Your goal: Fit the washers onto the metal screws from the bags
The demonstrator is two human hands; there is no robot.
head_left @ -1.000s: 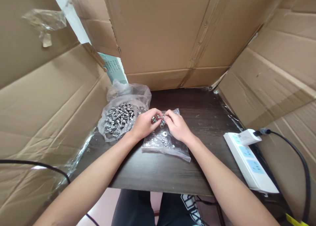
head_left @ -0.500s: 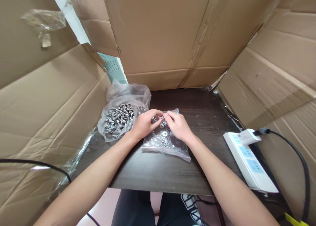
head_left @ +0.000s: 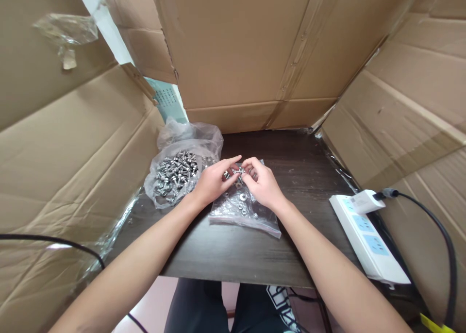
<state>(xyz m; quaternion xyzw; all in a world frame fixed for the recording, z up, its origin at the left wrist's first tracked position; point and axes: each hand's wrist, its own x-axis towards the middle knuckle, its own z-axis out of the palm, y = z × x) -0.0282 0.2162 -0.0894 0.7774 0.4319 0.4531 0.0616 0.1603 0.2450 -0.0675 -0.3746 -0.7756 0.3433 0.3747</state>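
A small silver bolt (head_left: pixel 237 171) lies sideways between my two hands, above a clear zip bag. My left hand (head_left: pixel 214 178) pinches its left end; the index finger is stretched out above it. On the right end, the thumb and curled fingers of my right hand (head_left: pixel 262 183) close round the bolt, where a nut or washer seems to sit; which one is too small to tell. Loose washers and nuts, one a flat washer (head_left: pixel 243 197), rest on the zip bag (head_left: pixel 233 218) beneath. Some hardware is hidden behind my fingers.
An open plastic bag (head_left: pixel 152 177) full of assembled bolts (head_left: pixel 178 170) stands to the left. A white power strip (head_left: pixel 374 245) with a plugged-in adapter (head_left: pixel 366 202) lies at the right. Cardboard walls (head_left: pixel 240 46) enclose the dark table (head_left: pixel 225 260). A black cable (head_left: pixel 54 239) hangs at left.
The fingers of my right hand have parted slightly and shifted on the bolt, showing more of it. My left index finger has straightened upward. The bags have stayed in place.
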